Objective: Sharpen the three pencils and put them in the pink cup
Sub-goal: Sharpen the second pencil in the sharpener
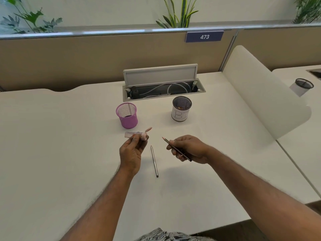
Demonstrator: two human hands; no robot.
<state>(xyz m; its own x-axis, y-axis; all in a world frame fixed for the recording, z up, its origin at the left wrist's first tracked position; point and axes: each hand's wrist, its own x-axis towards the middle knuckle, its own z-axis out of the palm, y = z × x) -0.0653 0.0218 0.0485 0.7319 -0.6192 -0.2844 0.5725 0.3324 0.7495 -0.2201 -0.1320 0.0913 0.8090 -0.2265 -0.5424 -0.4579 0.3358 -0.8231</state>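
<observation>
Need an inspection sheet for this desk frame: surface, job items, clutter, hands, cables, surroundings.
Surface: white desk; loose pencil lies on it between the hands.
Job's things: pink cup upright, behind the left hand; held pencil, tip pointing toward the sharpener; third pencil not clearly seen.
Clutter: black mesh cup with a white label, right of the pink cup.
Hands: left hand grips the sharpener; right hand grips the held pencil; the two hands are apart.
Cables: white cables inside the open cable tray.
Surroundings: beige partition, sign 473, plants behind; second mesh cup on the neighbouring desk.
</observation>
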